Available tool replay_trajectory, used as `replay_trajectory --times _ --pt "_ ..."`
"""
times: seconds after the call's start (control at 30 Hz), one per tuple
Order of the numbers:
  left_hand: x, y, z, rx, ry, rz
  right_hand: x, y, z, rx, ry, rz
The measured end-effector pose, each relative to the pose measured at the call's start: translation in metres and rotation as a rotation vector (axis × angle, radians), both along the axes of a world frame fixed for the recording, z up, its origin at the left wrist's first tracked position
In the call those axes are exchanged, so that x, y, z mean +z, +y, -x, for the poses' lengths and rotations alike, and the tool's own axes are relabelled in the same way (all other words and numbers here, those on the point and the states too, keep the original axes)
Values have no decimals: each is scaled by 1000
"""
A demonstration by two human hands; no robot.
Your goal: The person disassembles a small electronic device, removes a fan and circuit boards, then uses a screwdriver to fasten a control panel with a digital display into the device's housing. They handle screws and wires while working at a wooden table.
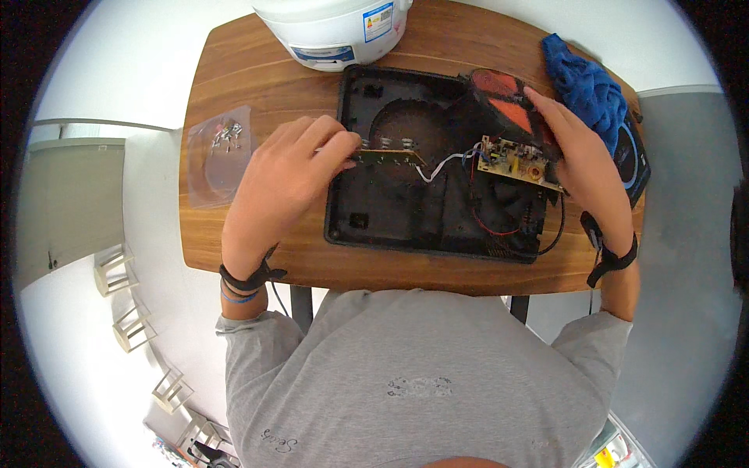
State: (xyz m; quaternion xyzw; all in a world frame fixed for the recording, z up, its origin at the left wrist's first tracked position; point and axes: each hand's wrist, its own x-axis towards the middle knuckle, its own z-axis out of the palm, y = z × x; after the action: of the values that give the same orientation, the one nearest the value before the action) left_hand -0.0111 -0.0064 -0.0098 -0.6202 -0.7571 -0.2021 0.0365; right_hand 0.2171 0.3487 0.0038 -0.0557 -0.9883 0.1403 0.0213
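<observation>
An open black plastic casing [437, 226], which looks like an induction cooker's base, lies before me. My left hand [300, 152] pinches one end of a narrow circuit board [386, 157] above its left half. White wires [438, 167] run from that strip to a larger yellowish circuit board [515, 163] on the right. My right hand [581, 152] is curled along the right side of a tilted, round black-and-orange piece [507, 101], beside the larger board. Its thumb and the exact grip are partly hidden. Thin red and black wires hang below the board.
Left of the casing lies a clear plastic bag [204, 168] with several small screws [228, 134]. A white rounded appliance [335, 35] stands at the back. On the right, a blue cloth [585, 86] partly covers a black panel with a blue ring [636, 168]. The wooden table [257, 253] ends near my body.
</observation>
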Motion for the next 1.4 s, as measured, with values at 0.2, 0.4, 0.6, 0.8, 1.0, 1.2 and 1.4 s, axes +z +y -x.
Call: replay_trajectory --times 0.2,0.4,0.6,0.8,1.0,1.2,1.4 --pt "-1 -6 -17 14 -26 59 -9 13 19 55 83 -130" --pt "1 -8 -23 -9 -18 105 -27 24 39 74 -14 -123" --pt "-9 -10 -20 -17 -117 79 -35 26 52 81 -25 -120" --pt "-7 -14 -20 -26 -111 129 -41 34 65 66 -104 -76" --pt "-13 -22 -17 -38 -137 101 -27 36 60 52 -257 13" --pt "-9 -22 -14 -127 -228 126 17 11 37 119 -357 100" --pt "-16 -14 -12 -247 -57 121 29 -22 -7 79 -182 -8"
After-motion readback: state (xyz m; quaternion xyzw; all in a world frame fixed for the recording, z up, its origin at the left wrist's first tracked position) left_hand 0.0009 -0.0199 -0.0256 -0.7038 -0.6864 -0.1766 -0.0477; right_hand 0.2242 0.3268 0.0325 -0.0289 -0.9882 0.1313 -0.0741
